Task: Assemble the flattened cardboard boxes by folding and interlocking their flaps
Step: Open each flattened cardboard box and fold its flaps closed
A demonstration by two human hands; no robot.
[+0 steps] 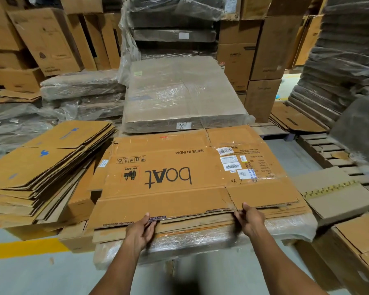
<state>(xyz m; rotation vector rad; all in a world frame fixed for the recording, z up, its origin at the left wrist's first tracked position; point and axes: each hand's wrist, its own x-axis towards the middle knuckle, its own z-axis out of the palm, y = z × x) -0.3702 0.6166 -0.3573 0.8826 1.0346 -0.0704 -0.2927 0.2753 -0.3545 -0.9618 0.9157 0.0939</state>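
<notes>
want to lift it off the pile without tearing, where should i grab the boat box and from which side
Grip the near long edge of the boat box, coming from the front, as the left hand and right hand do now. It lies flat on the stack, and that edge overhangs, so fingers can slip under.

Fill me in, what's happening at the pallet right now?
A person is taking the top flattened brown cardboard box printed "boAt" off a stack on a plastic-wrapped bundle. The left hand and right hand both grip its near edge, thumbs on top. The box is still flat; no flaps are folded yet. A pile of other flattened brown cartons lies to the left.
</notes>
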